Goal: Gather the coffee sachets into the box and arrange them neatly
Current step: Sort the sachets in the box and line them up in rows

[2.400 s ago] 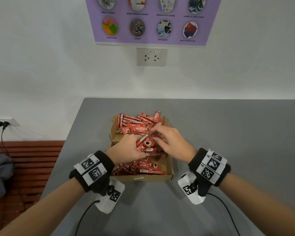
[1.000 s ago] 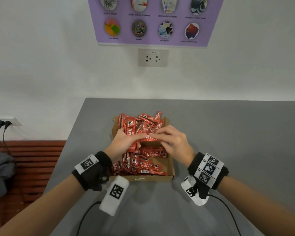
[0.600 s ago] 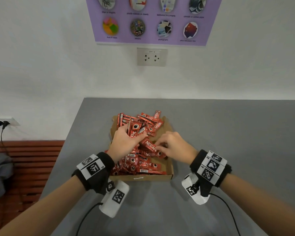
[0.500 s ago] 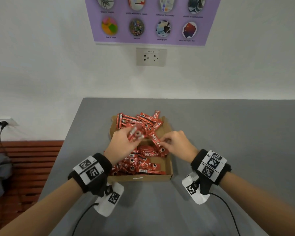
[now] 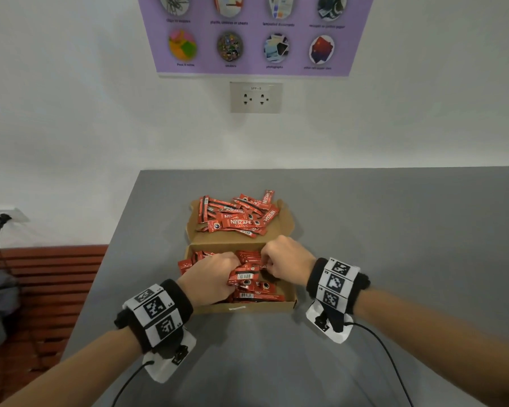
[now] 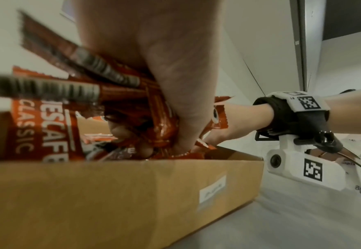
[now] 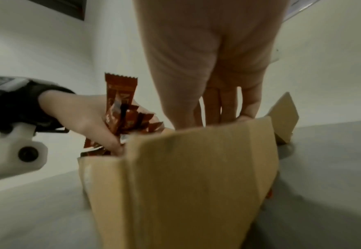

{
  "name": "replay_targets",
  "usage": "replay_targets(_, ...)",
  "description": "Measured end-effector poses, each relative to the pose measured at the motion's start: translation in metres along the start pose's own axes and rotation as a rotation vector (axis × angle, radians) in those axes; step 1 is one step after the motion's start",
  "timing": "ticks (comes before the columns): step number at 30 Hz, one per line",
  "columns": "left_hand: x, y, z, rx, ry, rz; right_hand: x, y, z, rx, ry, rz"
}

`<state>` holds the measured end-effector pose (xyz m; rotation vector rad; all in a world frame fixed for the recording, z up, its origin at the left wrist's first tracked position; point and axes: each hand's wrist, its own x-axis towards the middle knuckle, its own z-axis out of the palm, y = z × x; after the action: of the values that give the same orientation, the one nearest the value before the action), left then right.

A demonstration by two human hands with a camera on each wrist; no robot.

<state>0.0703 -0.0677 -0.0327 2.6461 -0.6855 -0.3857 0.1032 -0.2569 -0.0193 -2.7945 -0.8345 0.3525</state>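
Left hand (image 5: 210, 277) curled round a bunch of red coffee sachets (image 6: 119, 101) inside the cardboard box (image 5: 247, 307), long axes fanning up and leftward; right hand (image 5: 285, 261) just beside, fingers bent down among the sachets, grip not discernible. More sachets heaped crosswise on the open lid flap (image 5: 279, 227) beyond. Bare grey table (image 5: 394, 230) all around the box.

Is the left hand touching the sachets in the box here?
Touching. The left wrist view shows the left hand with fingers curled round a bunch of sachets above the box.
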Motion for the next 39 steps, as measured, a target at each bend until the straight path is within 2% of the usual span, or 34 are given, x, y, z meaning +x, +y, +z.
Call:
replay_targets(10,0.009,0.015,-0.001,0.049,0.031,-0.09,0.002,0.008,0.012,-0.001,0.023,-0.01)
replay_targets(15,0.019,0.025,0.001,0.106,-0.004,-0.148,-0.003,0.01,0.017,-0.146,0.115,-0.061)
replay_targets(20,0.022,0.03,0.005,0.14,-0.008,-0.213,-0.007,0.013,0.013,-0.192,0.126,-0.011)
replay_targets(25,0.022,0.035,0.007,0.16,0.025,-0.224,-0.01,0.014,0.015,-0.136,0.101,0.009)
replay_targets(31,0.024,0.038,0.005,0.139,-0.03,-0.234,-0.009,0.014,0.017,-0.14,0.125,0.013)
replay_targets(39,0.023,0.035,0.005,0.08,-0.019,-0.232,-0.009,0.013,0.016,-0.175,0.153,0.015)
